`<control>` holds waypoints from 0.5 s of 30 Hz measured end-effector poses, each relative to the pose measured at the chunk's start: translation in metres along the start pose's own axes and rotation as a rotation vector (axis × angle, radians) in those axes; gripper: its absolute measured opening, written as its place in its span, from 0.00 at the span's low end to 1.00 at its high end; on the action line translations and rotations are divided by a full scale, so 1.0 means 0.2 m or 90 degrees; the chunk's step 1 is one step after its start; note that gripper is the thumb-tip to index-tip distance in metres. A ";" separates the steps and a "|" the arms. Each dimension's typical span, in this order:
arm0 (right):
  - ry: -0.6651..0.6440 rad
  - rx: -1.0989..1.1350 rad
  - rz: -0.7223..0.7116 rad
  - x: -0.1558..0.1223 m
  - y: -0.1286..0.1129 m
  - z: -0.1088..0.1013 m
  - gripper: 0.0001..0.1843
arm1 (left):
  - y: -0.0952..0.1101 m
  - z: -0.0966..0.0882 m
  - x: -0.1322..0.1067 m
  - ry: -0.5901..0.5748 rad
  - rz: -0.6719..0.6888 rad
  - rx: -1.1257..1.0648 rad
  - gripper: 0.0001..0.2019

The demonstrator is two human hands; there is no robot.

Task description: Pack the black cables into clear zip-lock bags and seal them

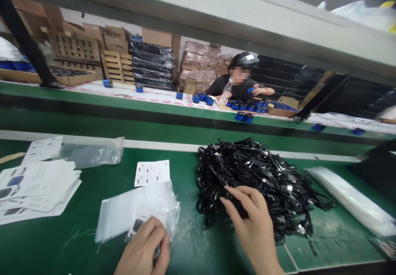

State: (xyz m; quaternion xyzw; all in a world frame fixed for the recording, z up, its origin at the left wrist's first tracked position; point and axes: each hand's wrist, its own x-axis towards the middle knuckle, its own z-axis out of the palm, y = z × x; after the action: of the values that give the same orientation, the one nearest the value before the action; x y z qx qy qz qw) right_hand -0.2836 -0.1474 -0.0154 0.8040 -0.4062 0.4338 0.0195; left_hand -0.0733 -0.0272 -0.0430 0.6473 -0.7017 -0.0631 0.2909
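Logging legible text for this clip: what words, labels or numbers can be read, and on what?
Nothing reads for certain. The red repeated print on the white strip along the far bench is too blurred to quote; the printed cards on the near bench are too small to read.

Mostly hidden just under the left hand (142, 248): a printed card (136, 227) inside a clear plastic bag (136, 213); past the right hand (250, 221), black cable ends (262, 176) way too tangled to tell apart.
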 end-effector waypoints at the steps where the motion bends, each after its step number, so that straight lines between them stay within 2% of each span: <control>1: 0.043 0.051 0.040 0.00 -0.01 0.01 0.08 | 0.00 0.00 0.01 -0.007 -0.004 -0.002 0.12; 3: 0.112 0.135 0.122 0.00 -0.04 0.02 0.08 | 0.00 0.01 0.02 0.000 -0.031 -0.015 0.13; 5: 0.128 0.168 0.159 0.01 -0.06 0.02 0.09 | 0.01 0.02 0.02 0.015 -0.061 -0.038 0.13; 10: -0.061 0.016 0.025 0.04 -0.07 0.06 0.04 | 0.03 0.04 0.01 0.033 -0.093 -0.077 0.15; 11: -0.078 0.016 0.015 0.04 -0.07 0.07 0.04 | 0.03 0.04 0.01 0.031 -0.094 -0.079 0.15; 15: 0.009 0.157 0.110 0.07 -0.10 0.14 0.04 | 0.02 0.04 0.00 0.017 -0.098 -0.072 0.14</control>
State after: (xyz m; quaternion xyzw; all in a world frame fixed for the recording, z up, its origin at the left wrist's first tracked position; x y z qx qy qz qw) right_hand -0.2479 -0.1535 -0.0169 0.7593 -0.4172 0.4862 -0.1142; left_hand -0.0813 -0.0291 -0.0470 0.6827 -0.6412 -0.1158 0.3308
